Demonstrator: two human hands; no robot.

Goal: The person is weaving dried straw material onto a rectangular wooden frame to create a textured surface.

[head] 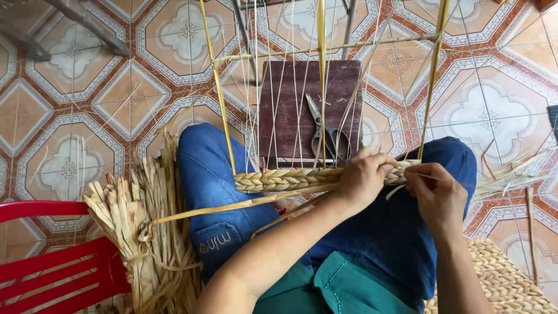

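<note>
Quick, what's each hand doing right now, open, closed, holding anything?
Left hand: closed around the woven straw braid.
Right hand: fingers pinched on a thin straw strand at the braid's end.

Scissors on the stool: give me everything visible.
The scissors lie flat on the dark brown wooden stool, near its middle. Grey metal blades, closed, point away from the person; the two dark loop handles point toward the braid. Thin pale strings stretched over the stool cross in front of them. Neither hand touches them: the left hand and right hand are both at the braid, just below the handles.
</note>
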